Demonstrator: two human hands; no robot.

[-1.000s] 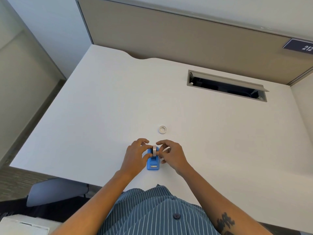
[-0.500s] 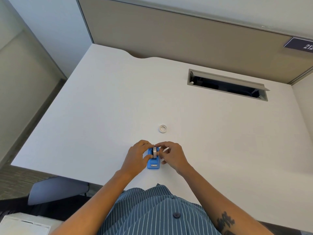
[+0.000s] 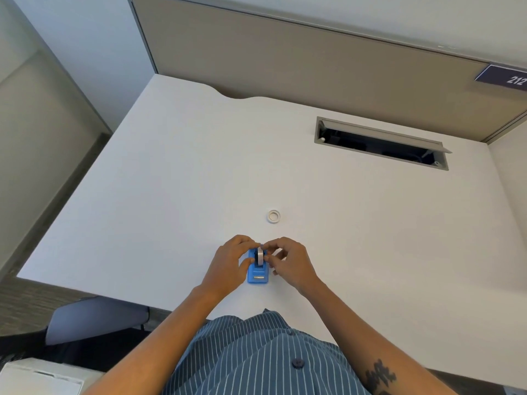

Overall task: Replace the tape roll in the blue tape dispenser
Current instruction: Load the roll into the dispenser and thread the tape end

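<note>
The small blue tape dispenser [image 3: 258, 273] stands on the white desk [image 3: 171, 195] near its front edge, cutter end toward me. A whitish tape roll [image 3: 260, 256] stands upright on edge in the dispenser's cradle. My left hand [image 3: 228, 262] grips the dispenser's left side, thumb against its wall. My right hand [image 3: 288, 260] pinches the roll from the right with its fingertips at the top. A second, small white ring of tape [image 3: 274, 216] lies flat on the desk a little beyond the hands.
A rectangular cable slot [image 3: 382, 143] with a raised grey flap is cut into the desk at the back right. A beige partition [image 3: 285, 58] closes the back. A chair [image 3: 94, 317] sits below the desk's front left edge.
Both hands have drawn slightly closer over the dispenser, and the roll sits a little lower in the cradle. The ring on the desk has not moved.
</note>
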